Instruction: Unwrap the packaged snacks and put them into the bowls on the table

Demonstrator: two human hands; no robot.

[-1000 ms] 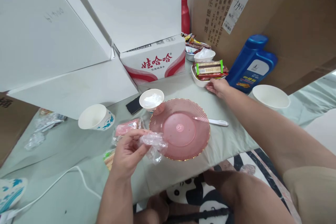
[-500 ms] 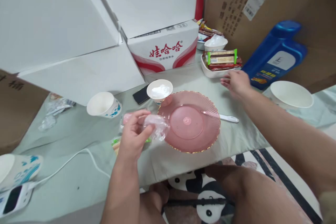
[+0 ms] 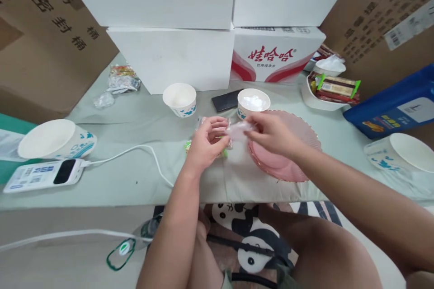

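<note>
A crumpled clear plastic wrapper (image 3: 238, 131), blurred by motion, stretches between my two hands. My right hand (image 3: 271, 133) pinches its right end above the left part of a pink plate (image 3: 300, 133) with a scalloped gold rim. My left hand (image 3: 209, 142) has its thumb and curled fingers at the other end. Partly hidden under and behind the left hand lie a green-edged snack packet (image 3: 187, 146) and more clear wrapping. A paper bowl (image 3: 253, 101) with something whitish and shiny inside stands just behind the plate.
An empty paper cup (image 3: 179, 99) and a black phone (image 3: 227, 100) lie behind the hands. A bowl of packaged snacks (image 3: 325, 101), a blue bottle (image 3: 389, 104) and a paper bowl (image 3: 383, 156) stand right. Left are another bowl (image 3: 57, 142), a power bank (image 3: 44, 175) and its white cable (image 3: 149, 146).
The view has swung to the left. My right hand has come from beside the snack bowl to the wrapper, which my left hand held alone before.
</note>
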